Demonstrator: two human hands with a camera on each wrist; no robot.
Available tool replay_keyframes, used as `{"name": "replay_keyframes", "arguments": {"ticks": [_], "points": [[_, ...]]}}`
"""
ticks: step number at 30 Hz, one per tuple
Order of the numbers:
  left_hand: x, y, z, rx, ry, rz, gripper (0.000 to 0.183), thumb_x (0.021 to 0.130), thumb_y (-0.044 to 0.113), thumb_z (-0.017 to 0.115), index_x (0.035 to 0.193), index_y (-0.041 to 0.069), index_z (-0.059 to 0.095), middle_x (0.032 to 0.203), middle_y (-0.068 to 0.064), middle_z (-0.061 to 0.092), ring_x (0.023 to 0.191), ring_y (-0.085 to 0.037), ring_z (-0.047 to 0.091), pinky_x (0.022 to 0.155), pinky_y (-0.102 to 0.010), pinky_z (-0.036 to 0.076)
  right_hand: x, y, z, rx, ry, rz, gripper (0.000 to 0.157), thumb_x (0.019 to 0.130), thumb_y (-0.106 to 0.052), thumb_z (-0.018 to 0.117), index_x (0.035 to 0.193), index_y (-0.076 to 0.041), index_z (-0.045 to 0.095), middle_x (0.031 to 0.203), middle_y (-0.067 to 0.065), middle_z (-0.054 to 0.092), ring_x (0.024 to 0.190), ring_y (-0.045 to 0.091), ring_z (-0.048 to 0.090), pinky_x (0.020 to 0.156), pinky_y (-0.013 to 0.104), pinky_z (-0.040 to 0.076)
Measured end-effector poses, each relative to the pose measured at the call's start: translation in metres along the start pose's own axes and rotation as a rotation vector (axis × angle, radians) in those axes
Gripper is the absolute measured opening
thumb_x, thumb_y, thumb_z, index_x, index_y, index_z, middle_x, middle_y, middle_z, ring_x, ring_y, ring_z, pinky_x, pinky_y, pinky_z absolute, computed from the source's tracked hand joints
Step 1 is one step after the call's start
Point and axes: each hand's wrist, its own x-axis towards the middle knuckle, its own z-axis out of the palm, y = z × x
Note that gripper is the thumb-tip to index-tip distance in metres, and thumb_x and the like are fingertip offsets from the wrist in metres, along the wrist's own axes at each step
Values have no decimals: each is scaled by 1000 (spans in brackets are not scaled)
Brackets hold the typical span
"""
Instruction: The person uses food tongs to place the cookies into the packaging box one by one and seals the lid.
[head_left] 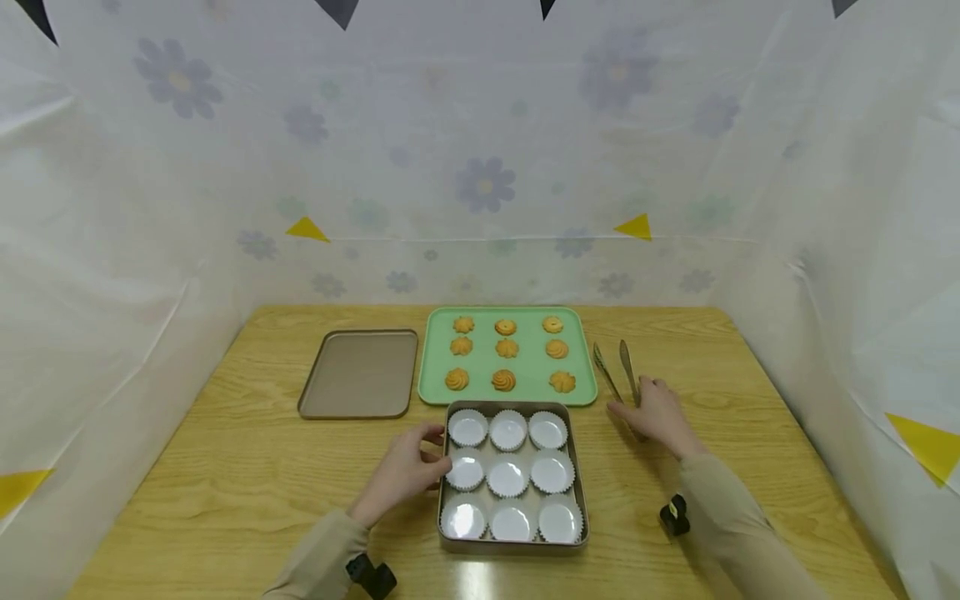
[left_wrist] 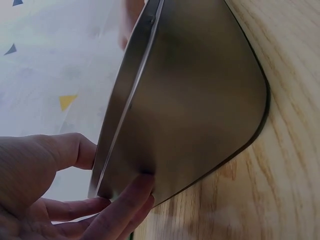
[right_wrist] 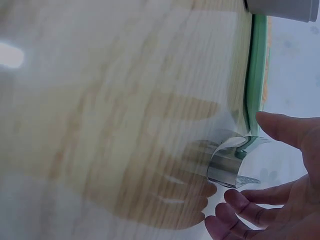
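My left hand [head_left: 405, 467] holds the left wall of a square metal tin [head_left: 517, 548]. In the left wrist view the thumb is at the rim and the fingertips [left_wrist: 142, 187] press the outer side. White fluted paper cups [head_left: 507, 475] fill the tin in rows. Over on the right, my right hand [head_left: 656, 412] is at the bent end of metal tongs [head_left: 607, 375], which lie with their tips pointing away. The right wrist view shows thumb and fingers spread on either side of the tongs [right_wrist: 225, 167], with a gap at the thumb.
Behind the tin lies a green tray [head_left: 483, 362] with several piped cookies [head_left: 504, 380] in rows. A shallow square metal lid or tray [head_left: 360, 375] is to its left. The wooden table [head_left: 262, 467] ends at patterned sheeting [head_left: 420, 183] at the back and sides.
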Motion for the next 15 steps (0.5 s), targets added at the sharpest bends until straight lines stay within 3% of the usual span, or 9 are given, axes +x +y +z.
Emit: {"name": "replay_keyframes", "arguments": {"ticks": [6,10,15], "points": [[-1,1,1,-2,24,9,51,82,1,68,129,-14,56,120,-29,64,90,-34,73,62,-26,64,9,-1,0,-18,7,27,60,93,-37,67,111,19,52,104,38,57,92,48,58,76,56,52],[-2,1,1,-10,27,11,50,82,1,68,128,-14,56,120,-29,64,90,-35,73,62,-26,64,13,0,2,-24,4,38,48,93,-35,67,96,11,54,89,27,57,77,34,54,60,42,48],[-2,-1,0,12,41,25,47,84,3,69,126,-13,58,118,-27,65,88,-33,74,64,-24,64,14,1,6,-15,15,43,39,95,-31,65,88,6,53,79,18,55,68,26,49,54,32,42]]}}
